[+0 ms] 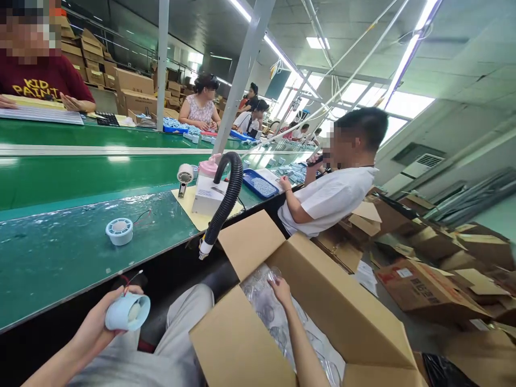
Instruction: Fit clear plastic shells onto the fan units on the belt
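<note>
My left hand (102,317) is closed around a light blue round fan housing (128,313), held above my lap with its open end turned to the right. Thin red and white wires stick up from it. My right hand (281,290) reaches into an open cardboard box (318,290), its fingertips pinched on a clear plastic piece (274,274). Many similar clear rounded pieces (268,314) lie in the box. On the green bench, a second light blue fan housing (120,231) stands with its slotted face up and a wire trailing right.
A black flexible hose (226,199) hangs over the bench edge, near a white box (208,194) and a small handheld fan (184,177). A blue tray (261,184) is farther back. A person in white (330,193) sits ahead on the right; cartons (431,295) cover the floor there.
</note>
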